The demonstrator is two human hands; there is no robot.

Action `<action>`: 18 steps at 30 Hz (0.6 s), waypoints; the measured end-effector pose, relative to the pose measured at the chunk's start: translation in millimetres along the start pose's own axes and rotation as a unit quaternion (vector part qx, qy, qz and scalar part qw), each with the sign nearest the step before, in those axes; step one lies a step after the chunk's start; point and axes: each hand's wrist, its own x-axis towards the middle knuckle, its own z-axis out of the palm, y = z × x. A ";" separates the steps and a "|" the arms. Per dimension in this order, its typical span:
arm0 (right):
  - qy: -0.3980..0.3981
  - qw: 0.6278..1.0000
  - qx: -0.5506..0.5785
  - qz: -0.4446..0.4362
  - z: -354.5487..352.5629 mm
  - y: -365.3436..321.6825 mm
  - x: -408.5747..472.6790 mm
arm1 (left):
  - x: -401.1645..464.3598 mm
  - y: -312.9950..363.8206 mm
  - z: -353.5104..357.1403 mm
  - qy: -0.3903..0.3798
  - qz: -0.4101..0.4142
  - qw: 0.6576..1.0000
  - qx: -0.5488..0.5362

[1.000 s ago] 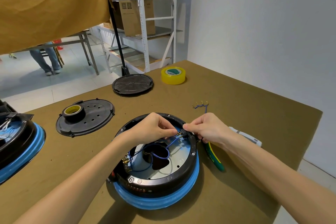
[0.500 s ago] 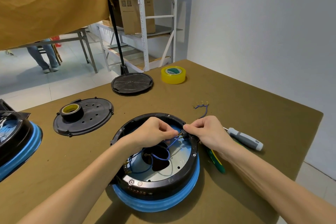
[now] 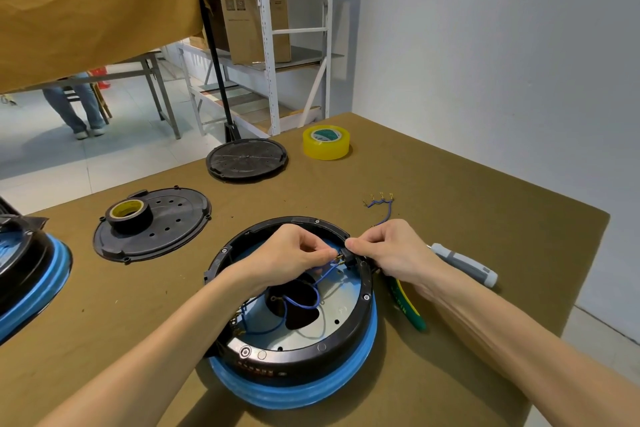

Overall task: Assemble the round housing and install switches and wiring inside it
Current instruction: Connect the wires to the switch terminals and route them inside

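From the head camera, the round housing sits on the brown counter right in front of the person, its black ring on a blue base and its inside open to view. Both hands work at its far right rim. The left hand pinches the brass end of a blue wire between thumb and fingertips. The right hand pinches a small black switch that sits at the rim, holding it steady. The wire's end is just beside the switch's prongs, seemingly about to be pushed on.

The risk, as I judge it, is a bent prong or a connector that goes on crooked if the left hand pushes at an angle. The switch could also pop out of its seat if the right hand eases off. The wire loops loosely over the dark centre hole and could snag.

A spare wire bundle, a screwdriver and pliers lie to the right. A lid with a tape roll lies to the left.
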 end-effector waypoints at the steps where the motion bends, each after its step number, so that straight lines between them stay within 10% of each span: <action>1: -0.002 1.000 0.000 -0.002 -0.7 -0.1 -0.4 | -1.1 0.4 -0.2 0.000 0.005 1.000 0.004; 18: 0.014 1.000 0.012 -0.020 3.6 0.2 -6.7 | -9.6 5.5 2.4 0.027 0.023 0.999 0.008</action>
